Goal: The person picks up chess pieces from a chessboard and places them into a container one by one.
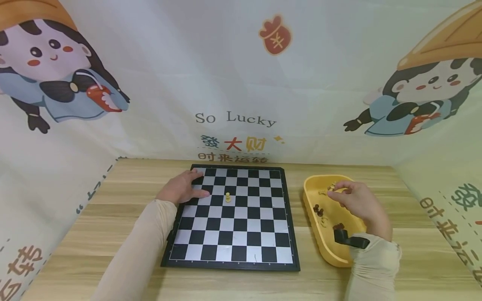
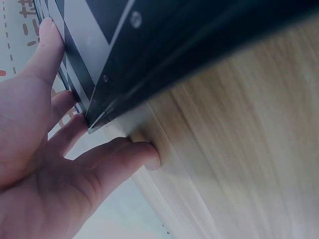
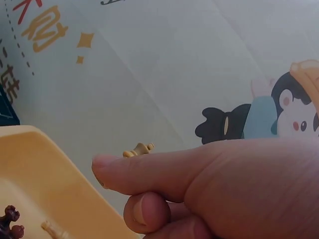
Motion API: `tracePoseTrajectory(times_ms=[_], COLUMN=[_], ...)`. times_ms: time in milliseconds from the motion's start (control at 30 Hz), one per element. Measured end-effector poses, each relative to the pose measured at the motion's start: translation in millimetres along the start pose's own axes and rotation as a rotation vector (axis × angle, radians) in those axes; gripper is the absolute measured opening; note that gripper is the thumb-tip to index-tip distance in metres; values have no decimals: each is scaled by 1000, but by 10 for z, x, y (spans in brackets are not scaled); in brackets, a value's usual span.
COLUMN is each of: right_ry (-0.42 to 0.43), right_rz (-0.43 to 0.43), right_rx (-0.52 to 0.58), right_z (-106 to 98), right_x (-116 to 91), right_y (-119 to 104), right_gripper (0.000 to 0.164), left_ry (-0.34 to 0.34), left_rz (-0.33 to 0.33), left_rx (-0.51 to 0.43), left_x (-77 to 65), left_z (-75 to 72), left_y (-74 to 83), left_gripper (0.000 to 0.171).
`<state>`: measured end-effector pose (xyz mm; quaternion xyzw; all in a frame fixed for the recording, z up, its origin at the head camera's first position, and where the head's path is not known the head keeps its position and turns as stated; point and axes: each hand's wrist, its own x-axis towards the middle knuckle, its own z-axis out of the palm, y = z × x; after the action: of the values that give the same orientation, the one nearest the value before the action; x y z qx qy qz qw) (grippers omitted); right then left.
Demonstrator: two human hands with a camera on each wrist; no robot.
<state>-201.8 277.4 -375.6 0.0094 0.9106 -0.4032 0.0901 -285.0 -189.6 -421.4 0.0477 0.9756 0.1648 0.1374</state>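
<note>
My left hand (image 1: 180, 187) lies across the left edge of the black-and-white chessboard (image 1: 246, 225). Its thumb and a finger touch the top squares, while other fingers spread past the rim in the left wrist view. Over the yellow tray (image 1: 320, 246), my right hand (image 1: 357, 202) pinches a small cream chess piece (image 3: 138, 150) between thumb and fingers; the thumb hides much of it. One cream chess piece (image 1: 227, 197) stands upright on the board, left of its middle. Dark chess pieces (image 1: 318, 210) and cream ones lie in the tray.
Board and tray sit side by side on a wood-grain table (image 1: 101, 217), the tray on the right. A printed white cloth (image 1: 241, 83) hangs behind the table and along both sides. A black strap mount (image 1: 350, 239) is on the right wrist.
</note>
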Motion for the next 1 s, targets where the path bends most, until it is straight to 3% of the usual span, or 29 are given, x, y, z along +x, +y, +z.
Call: tracePoseTrajectory(times_ms=[400, 700, 1000], right_ry=[-19, -123, -163], right_rz=[34, 37, 45], right_rx=[-11, -18, -4], right_z=[6, 20, 43], right_x=[20, 30, 37], right_y=[99, 166, 196], right_gripper=[40, 37, 34], left_ry=[1, 7, 18], left_rz=[2, 14, 16], left_rx=[5, 4, 10], left_x=[-6, -9, -2], left_z=[9, 3, 19], left_y=[-4, 0, -5], left_gripper=[87, 87, 87])
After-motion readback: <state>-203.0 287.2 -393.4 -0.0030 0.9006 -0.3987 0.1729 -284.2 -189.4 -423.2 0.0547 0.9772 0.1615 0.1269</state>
